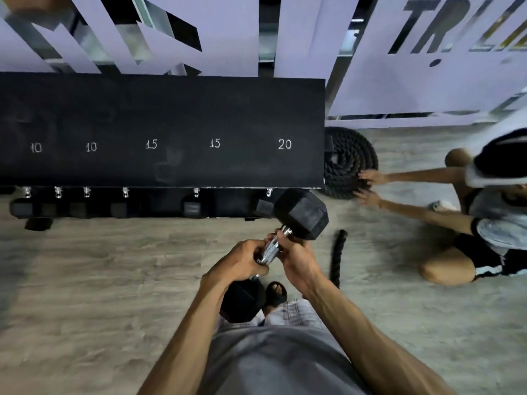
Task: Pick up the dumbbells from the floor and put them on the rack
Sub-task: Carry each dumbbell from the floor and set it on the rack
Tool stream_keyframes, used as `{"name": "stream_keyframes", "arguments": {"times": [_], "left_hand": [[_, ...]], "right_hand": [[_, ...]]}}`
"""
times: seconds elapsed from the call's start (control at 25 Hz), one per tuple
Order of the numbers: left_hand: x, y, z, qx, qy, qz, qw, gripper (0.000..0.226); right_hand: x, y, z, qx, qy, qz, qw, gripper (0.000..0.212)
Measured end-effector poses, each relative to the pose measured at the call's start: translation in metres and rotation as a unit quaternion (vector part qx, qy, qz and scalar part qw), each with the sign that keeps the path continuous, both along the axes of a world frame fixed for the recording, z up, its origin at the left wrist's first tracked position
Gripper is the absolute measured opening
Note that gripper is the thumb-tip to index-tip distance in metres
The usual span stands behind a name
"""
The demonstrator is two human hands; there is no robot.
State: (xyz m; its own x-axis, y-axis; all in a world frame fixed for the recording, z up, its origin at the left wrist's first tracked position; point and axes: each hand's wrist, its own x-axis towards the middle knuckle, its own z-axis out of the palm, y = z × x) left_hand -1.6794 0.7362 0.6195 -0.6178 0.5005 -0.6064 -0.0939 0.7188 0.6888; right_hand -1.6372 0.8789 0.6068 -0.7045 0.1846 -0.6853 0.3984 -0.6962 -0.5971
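Head view: left grip (239, 260), right grip (296, 258) clamped on dumbbell (271, 249) handle; axis aims at right end of rack (171, 124); right grip nearer.

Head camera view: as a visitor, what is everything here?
Rack: one, black, ahead, top chalked 10, 10, 15, 15, 20.
Racked dumbbells: several, black, lower shelf, partly hidden.
Held dumbbell: one, black heads, chrome handle, before the rack's right end.
Rope: one, black, coiled on the floor right of the rack.
Other person: one, crouched at right, hands at the rope.
Left hand: grips the handle's near part.
Right hand: grips the handle's far part.
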Motion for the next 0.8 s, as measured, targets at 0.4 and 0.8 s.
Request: {"name": "stream_keyframes", "arguments": {"times": [0.4,0.8], "left_hand": [[-0.207,0.007,-0.033,-0.009,-0.029,-0.027,0.999,0.029],[-0.315,0.026,-0.068,-0.032,-0.055,0.02,0.998,0.041]], "right_hand": [[-0.207,0.002,-0.021,0.01,-0.069,-0.026,0.997,0.02],[-0.325,0.016,-0.057,-0.014,-0.161,-0.014,0.987,0.009]]}}
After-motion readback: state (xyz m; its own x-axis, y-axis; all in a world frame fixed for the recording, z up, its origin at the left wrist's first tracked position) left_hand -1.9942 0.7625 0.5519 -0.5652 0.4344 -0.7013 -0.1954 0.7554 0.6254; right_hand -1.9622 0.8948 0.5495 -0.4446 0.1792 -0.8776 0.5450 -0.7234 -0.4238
